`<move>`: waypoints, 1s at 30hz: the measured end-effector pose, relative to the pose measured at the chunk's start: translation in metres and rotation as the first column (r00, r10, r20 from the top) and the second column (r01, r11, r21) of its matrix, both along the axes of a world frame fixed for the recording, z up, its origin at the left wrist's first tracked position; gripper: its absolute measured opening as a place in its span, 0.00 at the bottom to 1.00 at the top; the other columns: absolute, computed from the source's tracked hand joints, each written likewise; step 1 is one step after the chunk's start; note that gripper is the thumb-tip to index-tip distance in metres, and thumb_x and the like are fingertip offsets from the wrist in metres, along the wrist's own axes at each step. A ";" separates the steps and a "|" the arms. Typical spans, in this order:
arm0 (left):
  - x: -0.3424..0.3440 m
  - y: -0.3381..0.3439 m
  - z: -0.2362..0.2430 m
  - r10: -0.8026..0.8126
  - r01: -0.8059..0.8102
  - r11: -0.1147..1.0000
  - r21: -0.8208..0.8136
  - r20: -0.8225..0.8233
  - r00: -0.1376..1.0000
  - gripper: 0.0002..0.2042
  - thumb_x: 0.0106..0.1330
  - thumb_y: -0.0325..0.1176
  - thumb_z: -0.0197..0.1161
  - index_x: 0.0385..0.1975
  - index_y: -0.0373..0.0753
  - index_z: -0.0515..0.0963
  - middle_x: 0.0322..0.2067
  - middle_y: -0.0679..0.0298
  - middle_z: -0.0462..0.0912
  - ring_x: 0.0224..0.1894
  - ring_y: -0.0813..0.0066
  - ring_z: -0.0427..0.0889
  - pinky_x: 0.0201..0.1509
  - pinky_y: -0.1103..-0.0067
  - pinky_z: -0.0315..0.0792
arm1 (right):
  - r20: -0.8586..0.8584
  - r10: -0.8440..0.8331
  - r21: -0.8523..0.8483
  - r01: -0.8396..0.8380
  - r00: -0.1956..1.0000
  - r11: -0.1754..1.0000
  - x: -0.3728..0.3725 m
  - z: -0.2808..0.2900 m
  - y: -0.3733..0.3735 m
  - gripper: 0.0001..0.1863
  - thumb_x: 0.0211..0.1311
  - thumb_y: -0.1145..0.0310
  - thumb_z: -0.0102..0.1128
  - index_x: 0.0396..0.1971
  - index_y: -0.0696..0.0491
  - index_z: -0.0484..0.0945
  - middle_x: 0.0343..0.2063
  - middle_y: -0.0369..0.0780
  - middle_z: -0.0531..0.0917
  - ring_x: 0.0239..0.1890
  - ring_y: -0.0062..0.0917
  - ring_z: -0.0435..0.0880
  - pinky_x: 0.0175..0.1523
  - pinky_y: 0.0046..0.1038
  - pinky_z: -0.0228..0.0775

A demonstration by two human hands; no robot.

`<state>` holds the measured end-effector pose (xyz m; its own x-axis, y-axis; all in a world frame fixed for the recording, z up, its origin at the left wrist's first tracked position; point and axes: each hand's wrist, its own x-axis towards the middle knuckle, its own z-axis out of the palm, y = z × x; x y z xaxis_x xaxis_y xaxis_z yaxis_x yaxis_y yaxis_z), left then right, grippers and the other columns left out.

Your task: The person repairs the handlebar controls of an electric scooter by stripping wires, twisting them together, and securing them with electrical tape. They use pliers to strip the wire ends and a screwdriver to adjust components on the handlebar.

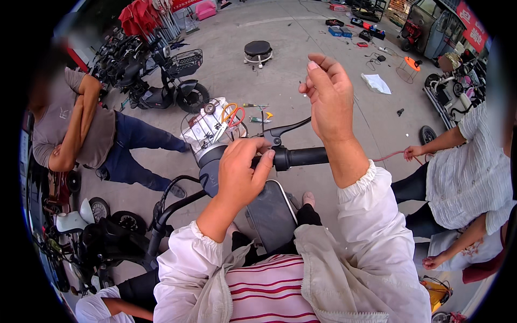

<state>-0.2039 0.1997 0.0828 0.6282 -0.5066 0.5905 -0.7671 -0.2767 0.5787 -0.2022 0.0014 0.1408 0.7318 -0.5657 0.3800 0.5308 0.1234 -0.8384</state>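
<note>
The left hand (pixel 239 172) is wrapped around the handlebar (pixel 301 157) of a scooter, just where the black grip meets the brake lever (pixel 285 129); thumb on top, fingers curled under, so it is clamped on the bar, prob. to keep it steady. The right hand (pixel 328 97) is lifted above the grip, at approx. 1 o'clock from the left hand, not touching the bar. Its fingers are bent together with thumb and forefinger near each other, as if pinching sth very small, but I cannot tell if anything is inside.

The handlebar runs from 9 to 3 o'clock below the right hand, w/ the lever pointing to 1 o'clock. Behind the left hand, at 11 o'clock, is a wire basket (pixel 188 126) w/ orange scissors (pixel 233 114) lying on top of white packets, near for reaching.

On the concrete floor (pixel 301 54) small tools (pixel 257 105) lie at 12 o'clock, a round black stool (pixel 258 51) farther. One person sits at 9 o'clock w/ arms crossed; another at 3 o'clock holds a red cord (pixel 390 156)
</note>
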 end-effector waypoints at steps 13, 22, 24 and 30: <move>-0.021 -0.130 -0.021 0.023 0.010 0.989 0.147 -0.221 0.975 0.14 0.79 0.35 0.48 0.50 0.31 0.75 0.41 0.61 0.81 0.46 0.78 0.77 0.56 0.79 0.68 | 0.701 -0.139 0.168 0.027 0.700 0.985 -0.294 0.044 -0.096 0.16 0.63 0.58 0.60 0.43 0.51 0.68 0.42 0.38 0.66 0.41 0.27 0.67 0.45 0.39 0.67; 0.001 -0.119 -0.029 0.239 -0.214 0.907 0.364 -0.024 0.971 0.13 0.78 0.34 0.50 0.48 0.31 0.76 0.38 0.63 0.78 0.40 0.77 0.76 0.50 0.81 0.68 | 0.640 -0.139 0.366 -0.141 0.755 0.920 -0.327 0.010 -0.274 0.08 0.62 0.63 0.59 0.36 0.48 0.70 0.44 0.38 0.68 0.45 0.29 0.69 0.48 0.46 0.71; -0.002 -0.134 -0.023 0.243 -0.226 0.883 0.412 0.010 0.970 0.11 0.77 0.32 0.50 0.44 0.31 0.76 0.36 0.63 0.76 0.39 0.78 0.75 0.47 0.82 0.68 | 0.626 -0.097 0.394 -0.207 0.774 0.896 -0.328 0.006 -0.300 0.07 0.62 0.65 0.59 0.35 0.47 0.71 0.44 0.38 0.68 0.46 0.29 0.70 0.49 0.47 0.72; -0.017 -0.153 -0.017 0.286 -0.244 0.839 0.486 -0.013 0.958 0.09 0.73 0.28 0.51 0.34 0.32 0.78 0.25 0.62 0.76 0.31 0.71 0.74 0.39 0.76 0.67 | 0.359 -0.408 0.501 0.196 0.839 0.843 -0.296 0.016 -0.322 0.23 0.52 0.60 0.69 0.39 0.51 0.63 0.37 0.40 0.62 0.37 0.28 0.65 0.35 0.29 0.66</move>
